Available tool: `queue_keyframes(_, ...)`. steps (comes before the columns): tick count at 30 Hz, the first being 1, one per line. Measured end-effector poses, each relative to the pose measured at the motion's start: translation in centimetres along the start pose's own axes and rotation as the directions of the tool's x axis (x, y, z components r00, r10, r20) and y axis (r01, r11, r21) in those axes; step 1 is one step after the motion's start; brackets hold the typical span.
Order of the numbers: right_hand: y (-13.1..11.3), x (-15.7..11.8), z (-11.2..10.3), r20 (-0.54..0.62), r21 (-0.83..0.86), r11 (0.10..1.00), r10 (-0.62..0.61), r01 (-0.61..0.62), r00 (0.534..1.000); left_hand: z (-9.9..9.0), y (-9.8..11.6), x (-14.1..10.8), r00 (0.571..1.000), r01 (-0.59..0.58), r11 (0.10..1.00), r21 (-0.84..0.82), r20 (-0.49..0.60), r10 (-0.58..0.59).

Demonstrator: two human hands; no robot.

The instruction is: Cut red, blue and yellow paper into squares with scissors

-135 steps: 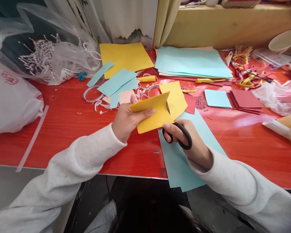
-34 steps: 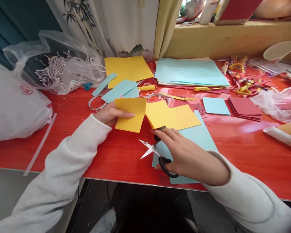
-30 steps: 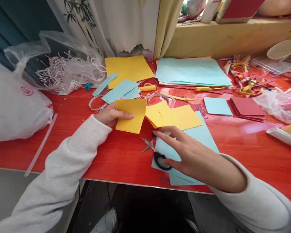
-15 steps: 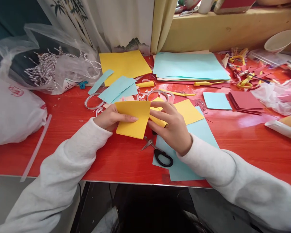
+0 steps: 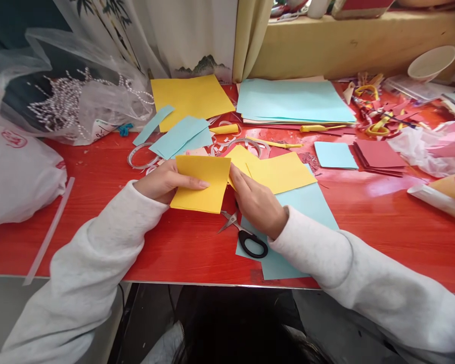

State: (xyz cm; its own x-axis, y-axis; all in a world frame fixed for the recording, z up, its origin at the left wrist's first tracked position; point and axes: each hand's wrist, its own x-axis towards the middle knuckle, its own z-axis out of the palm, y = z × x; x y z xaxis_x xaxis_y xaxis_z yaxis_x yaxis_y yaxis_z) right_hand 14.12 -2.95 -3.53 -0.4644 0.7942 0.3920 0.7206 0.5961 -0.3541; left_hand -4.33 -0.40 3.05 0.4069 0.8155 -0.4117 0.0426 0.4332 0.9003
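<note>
A small stack of yellow paper [image 5: 207, 194] is pinched in my left hand [image 5: 159, 181], thumb on top and fingers behind it. My right hand [image 5: 258, 205] is at the stack's right edge, its fingers pressed together; the fingertips are partly hidden, and whether they grip the paper cannot be made out. Behind my right hand lie more yellow pieces [image 5: 284, 173], partly over a light blue sheet [image 5: 314, 202]. Scissors with black handles [image 5: 253, 244] rest partly open just below my right hand, across the sheet's edge.
Light blue sheets [image 5: 293, 101] and a yellow sheet [image 5: 193, 98] lie at the back. Small blue squares [image 5: 335, 154] and dark red squares [image 5: 377, 155] sit to the right. Tape rolls [image 5: 142, 155] are left of centre. A white bag [image 5: 18, 177] stands at left.
The spread fingers of my right hand have closed together against the stack's right edge. A yellow piece near them now lies flatter among the others. The view has shifted slightly.
</note>
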Motion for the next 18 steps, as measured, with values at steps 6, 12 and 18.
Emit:
queue_keyframes(6,-0.3,0.0,0.3,0.075,-0.084,0.996,0.034,-0.028,0.997,0.2,1.1,-1.3,0.993,-0.052,0.999,-0.009,-0.102,0.05)
queue_keyframes(12,-0.1,-0.1,0.8,0.098,-0.114,0.993,-0.02,0.032,0.995,-1.5,0.8,-3.0,0.947,-0.088,0.992,0.089,-0.303,0.111)
queue_keyframes(18,-0.7,-0.1,0.0,0.051,0.003,0.999,-0.054,0.054,0.997,-5.2,-3.2,-5.8,0.948,0.237,0.936,0.261,-0.274,-0.164)
